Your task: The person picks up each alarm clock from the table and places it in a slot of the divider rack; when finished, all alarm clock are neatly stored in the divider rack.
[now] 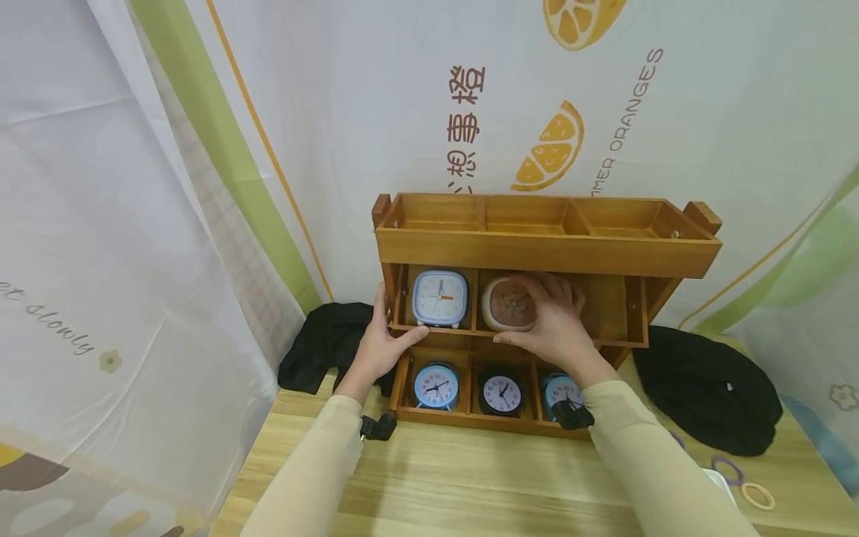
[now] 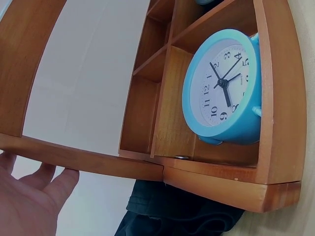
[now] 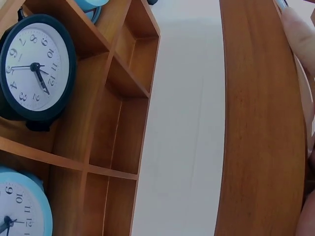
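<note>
In the head view, a tiered wooden rack [image 1: 546, 253] stands against the curtain. My left hand [image 1: 385, 343] holds its left side at the middle tier, fingers along the outside and thumb in front; the left wrist view shows the fingertips on the wooden upright [image 2: 83, 160]. Beside that thumb, a white clock with a blue rim [image 1: 439, 298] stands in the left compartment. My right hand [image 1: 553, 317] grips a round brown-faced clock with a pale rim [image 1: 508, 304] in the middle compartment, covering its right part. In the right wrist view, the held clock is hidden.
Below stand a blue alarm clock [image 1: 436, 386], a black alarm clock [image 1: 501, 394] and another blue clock [image 1: 558, 389], partly behind the right wrist's camera. Black cloths [image 1: 705, 388] flank the rack. A purple ring [image 1: 728, 470] and a beige ring [image 1: 758, 496] lie at the right.
</note>
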Available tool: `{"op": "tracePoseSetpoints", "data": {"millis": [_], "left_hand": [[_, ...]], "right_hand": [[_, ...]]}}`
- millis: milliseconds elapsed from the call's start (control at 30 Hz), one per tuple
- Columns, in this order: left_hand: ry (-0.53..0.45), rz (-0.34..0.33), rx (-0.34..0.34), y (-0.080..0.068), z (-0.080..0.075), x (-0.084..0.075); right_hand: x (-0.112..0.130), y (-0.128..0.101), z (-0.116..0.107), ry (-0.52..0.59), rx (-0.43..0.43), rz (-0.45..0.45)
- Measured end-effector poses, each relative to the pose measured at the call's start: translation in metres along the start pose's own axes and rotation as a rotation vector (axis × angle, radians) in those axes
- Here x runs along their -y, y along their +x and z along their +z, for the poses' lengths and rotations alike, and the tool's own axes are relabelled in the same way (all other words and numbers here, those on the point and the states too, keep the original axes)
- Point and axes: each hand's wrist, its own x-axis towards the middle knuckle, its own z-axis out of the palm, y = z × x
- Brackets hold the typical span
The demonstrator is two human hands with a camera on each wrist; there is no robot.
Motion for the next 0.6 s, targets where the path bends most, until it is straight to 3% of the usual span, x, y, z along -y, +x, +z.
{"op": "tracePoseSetpoints", "data": {"millis": [300,600], "left_hand": [[0.005,-0.007,0.014,-0.001,0.000,-0.004],[0.015,0.057,0.020,0.000,-0.002,-0.005]], "right_hand": [[-0.004,-0.010,-0.003,-0.009,0.022,-0.038],[-0.011,-0.035,-0.011,-0.093,0.000,-0.130]]}}
